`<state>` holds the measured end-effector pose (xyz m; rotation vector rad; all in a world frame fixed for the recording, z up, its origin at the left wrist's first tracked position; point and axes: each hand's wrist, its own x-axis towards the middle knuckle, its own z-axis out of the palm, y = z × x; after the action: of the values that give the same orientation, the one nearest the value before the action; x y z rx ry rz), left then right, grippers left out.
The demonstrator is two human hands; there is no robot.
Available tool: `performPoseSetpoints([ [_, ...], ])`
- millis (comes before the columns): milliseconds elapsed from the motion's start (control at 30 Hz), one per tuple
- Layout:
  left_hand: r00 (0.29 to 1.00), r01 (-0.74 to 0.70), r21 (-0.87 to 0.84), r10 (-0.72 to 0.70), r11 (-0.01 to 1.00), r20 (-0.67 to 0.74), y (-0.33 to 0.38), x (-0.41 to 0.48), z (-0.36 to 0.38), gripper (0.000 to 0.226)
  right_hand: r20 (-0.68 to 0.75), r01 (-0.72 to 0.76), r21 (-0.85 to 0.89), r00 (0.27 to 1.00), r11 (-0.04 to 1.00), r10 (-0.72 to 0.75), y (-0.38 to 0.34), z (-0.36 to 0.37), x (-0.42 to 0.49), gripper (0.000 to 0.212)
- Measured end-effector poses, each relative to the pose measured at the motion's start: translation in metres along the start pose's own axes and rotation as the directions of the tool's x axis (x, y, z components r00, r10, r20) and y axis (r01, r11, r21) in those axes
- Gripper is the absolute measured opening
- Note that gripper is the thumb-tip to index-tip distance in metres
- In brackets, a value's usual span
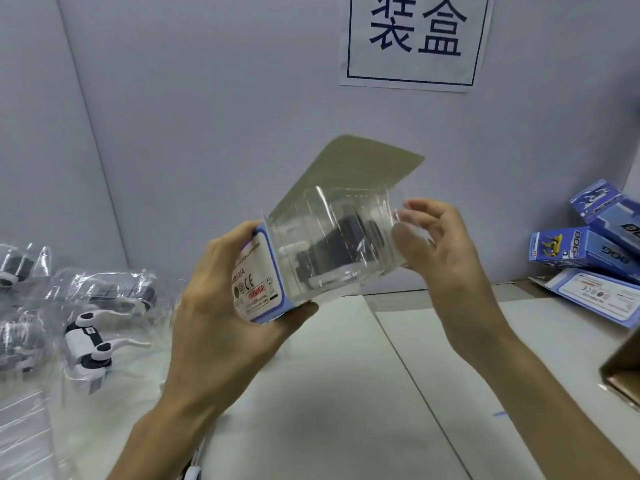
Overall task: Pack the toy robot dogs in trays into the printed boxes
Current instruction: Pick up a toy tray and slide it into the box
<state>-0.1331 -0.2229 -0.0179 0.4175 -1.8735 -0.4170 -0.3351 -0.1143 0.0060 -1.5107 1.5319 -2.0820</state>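
My left hand [221, 303] grips a blue-and-white printed box [258, 277] by its end, its grey flap [349, 168] standing open above. A clear plastic tray [332, 240] with a dark toy robot dog [346, 237] inside sticks out of the box's open end. My right hand [436, 247] holds the tray's outer end with its fingers. Both hands are raised above the table. More toy dogs in clear trays [90, 337] lie at the left.
Several blue printed boxes [588, 247] are piled at the right by the wall. A brown carton corner [623, 375] shows at the right edge. A paper sign [415, 39] hangs on the grey back wall. The white table [346, 393] lies below my hands.
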Motion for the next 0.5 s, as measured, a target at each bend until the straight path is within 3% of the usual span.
performPoseSetpoints([
  [133,0.997,0.07,-0.155,-0.073,0.985,-0.013,0.011,-0.001,0.005,0.077,0.092,0.057,0.148,0.993,0.987,-0.071,-0.012,-0.011,0.003,0.05],
  [233,0.965,0.26,-0.306,-0.239,0.916,0.106,0.011,-0.004,0.014,0.072,0.128,0.062,0.129,0.989,0.99,-0.079,-0.015,-0.013,0.003,0.044],
  [300,0.92,0.383,-0.307,-0.328,0.871,0.217,0.004,-0.009,0.023,0.069,0.122,0.018,0.046,0.992,0.999,-0.024,-0.011,-0.012,0.003,0.037],
  [367,0.836,0.507,-0.227,-0.41,0.832,0.365,-0.008,-0.018,0.033,0.077,0.097,-0.074,-0.077,0.992,0.994,0.081,-0.005,-0.012,0.004,0.03],
  [433,0.701,0.613,-0.109,-0.475,0.783,0.532,-0.02,-0.028,0.044,0.086,0.083,-0.154,-0.204,0.981,0.967,0.174,0.002,-0.013,0.006,0.023],
  [500,0.603,0.665,-0.039,-0.505,0.746,0.618,-0.029,-0.035,0.051,0.084,0.059,-0.169,-0.243,0.98,0.955,0.188,0.006,-0.014,0.007,0.02],
])
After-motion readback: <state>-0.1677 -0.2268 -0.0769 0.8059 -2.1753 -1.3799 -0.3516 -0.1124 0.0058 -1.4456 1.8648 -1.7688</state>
